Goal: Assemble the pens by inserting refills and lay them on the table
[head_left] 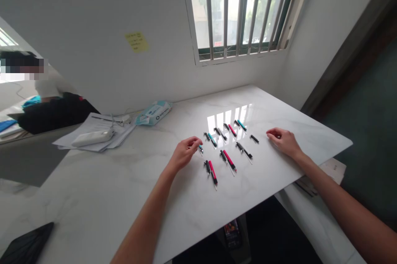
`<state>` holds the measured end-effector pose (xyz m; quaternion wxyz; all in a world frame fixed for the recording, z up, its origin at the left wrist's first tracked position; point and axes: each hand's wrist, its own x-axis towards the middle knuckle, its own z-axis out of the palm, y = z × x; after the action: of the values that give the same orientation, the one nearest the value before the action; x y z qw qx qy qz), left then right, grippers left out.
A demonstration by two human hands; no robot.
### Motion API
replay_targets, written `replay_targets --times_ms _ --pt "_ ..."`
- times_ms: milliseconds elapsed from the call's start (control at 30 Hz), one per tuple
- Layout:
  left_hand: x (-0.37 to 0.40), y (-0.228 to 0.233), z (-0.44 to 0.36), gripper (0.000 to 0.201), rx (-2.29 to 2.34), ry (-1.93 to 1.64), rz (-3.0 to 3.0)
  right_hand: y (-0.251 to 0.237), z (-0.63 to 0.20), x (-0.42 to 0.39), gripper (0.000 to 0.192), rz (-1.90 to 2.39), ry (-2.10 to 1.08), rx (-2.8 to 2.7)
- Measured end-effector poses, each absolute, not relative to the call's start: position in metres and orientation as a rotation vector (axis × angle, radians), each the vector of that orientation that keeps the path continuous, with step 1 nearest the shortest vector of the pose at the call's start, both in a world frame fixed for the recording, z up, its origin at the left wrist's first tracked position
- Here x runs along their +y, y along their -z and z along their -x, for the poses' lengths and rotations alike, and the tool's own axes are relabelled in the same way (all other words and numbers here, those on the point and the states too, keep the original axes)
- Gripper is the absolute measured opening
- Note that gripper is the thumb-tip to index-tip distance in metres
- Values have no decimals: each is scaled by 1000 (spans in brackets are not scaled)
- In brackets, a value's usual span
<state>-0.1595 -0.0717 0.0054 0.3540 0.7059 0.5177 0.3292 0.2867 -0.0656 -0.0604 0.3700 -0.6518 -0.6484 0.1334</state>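
Several pens lie in rows on a white marble table [130, 181]: red ones [212, 172] [230, 160], teal ones [212, 139] [242, 125] and black ones [244, 150] [254, 138]. My left hand [185, 152] rests at the left end of the rows, its fingertips pinched on a small teal pen [200, 147]. My right hand [283, 141] lies on the table to the right of the pens, fingers curled, holding nothing, nearest to the short black pen.
A pack of wet wipes [154, 112] and a stack of papers [93, 129] with a white device [92, 137] lie at the back left. A dark tablet [26, 245] sits at the near left corner. Another person [46, 103] sits at the far left. A barred window [238, 8] is behind.
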Motion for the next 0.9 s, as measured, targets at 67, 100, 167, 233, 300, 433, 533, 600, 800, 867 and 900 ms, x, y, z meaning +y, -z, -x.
replay_targets --times_ms 67,100,167,233,300,433,533,600,800,867,900 --pt "-70 -4 159 38 1296 -866 -1751 56 -277 -68 30 1668 -339 -1736" --pt "-69 -4 159 37 1285 -875 -1721 54 -274 -69 30 1667 -342 -1760" --pt "-69 -5 158 33 1271 -900 -1682 51 -270 -72 31 1651 -377 -1783" --pt "-70 -7 158 29 1264 -930 -1660 49 -269 -76 33 1621 -425 -1802" --pt "-71 -10 157 29 1254 -959 -1635 44 -263 -83 33 1588 -421 -1801" --pt "-75 -14 156 34 1232 -1012 -1568 22 -224 -98 28 1463 -443 -1796" --pt "-78 -19 154 39 1214 -1081 -1472 -4 -172 -109 26 1274 -619 -1870" --pt "-81 -23 153 41 1183 -1128 -1357 -20 -136 -114 27 1153 -749 -1863" --pt "-93 -28 144 41 996 -1166 -1048 -36 -62 -129 48 1105 -1020 -1827" --pt "-94 -26 140 40 960 -1156 -1006 -33 -52 -130 37 1118 -1017 -1811" --pt "-94 -24 139 39 947 -1152 -990 -32 -50 -130 31 1120 -997 -1799"
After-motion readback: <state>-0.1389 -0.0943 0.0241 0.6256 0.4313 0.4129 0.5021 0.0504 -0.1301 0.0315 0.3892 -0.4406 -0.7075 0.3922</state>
